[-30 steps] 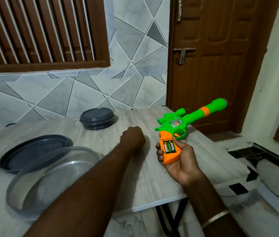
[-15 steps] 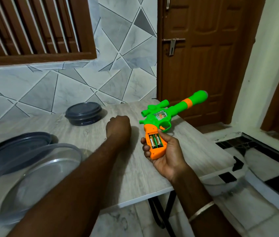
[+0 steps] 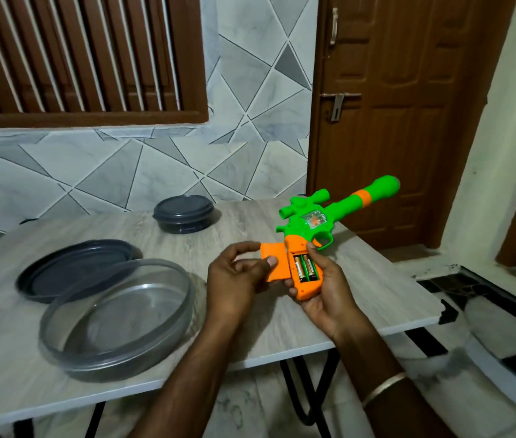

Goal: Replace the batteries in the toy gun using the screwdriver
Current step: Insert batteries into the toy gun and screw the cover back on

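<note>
Over table, right grip round toy gun, 2 batteries showing, labels unreadable, left grip pinching orange cover.

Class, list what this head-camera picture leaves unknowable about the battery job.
Screwdriver: absent from the head view, perhaps outside its edges.
Batteries in the toy gun: print too small to read.
Battery cover: partly hidden by the left hand.
Gun grip's far side: covered by the right hand.
Lidded container: contents hidden by its lid.
</note>
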Motion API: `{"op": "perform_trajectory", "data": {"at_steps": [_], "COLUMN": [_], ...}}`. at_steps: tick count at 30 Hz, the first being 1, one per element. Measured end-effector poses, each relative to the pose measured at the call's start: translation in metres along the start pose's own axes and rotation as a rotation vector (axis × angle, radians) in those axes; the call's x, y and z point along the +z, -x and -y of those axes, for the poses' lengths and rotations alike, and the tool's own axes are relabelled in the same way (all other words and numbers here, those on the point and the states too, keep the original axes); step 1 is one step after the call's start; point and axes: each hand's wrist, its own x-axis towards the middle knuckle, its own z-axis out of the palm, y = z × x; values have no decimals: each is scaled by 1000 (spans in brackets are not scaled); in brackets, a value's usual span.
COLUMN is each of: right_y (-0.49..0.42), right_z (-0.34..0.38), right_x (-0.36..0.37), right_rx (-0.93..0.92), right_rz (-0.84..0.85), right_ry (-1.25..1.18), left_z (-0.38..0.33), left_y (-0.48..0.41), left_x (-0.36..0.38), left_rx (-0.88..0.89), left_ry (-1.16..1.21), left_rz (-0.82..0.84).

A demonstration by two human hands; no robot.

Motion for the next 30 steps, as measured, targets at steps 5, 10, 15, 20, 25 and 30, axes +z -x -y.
{"op": "perform_trajectory", "data": {"at_steps": [5, 10, 15, 20, 25, 30], "right_y": [17, 21, 21, 19, 18, 17], "right_z": [-9, -12, -13, -16, -17, -19], "right_x": [9, 16, 16, 16, 17, 16], "right_rx": [-22, -34, -40, -59, -84, -104], "right_rz": [76, 69, 86, 77, 75, 55], "right_ry": [101, 122, 155, 189, 197, 212], "left_z": [3, 5, 8, 8, 4, 1], "left_y": [13, 16, 16, 14, 13, 14], "left_x": [-13, -19, -17, -18, -17, -17], "left_rx": [-82, -184, -186, -150, -151, -171], "left_ry": [122, 260, 255, 199, 143, 45], "left_rz": [-6, 57, 39, 38, 63, 54]}}
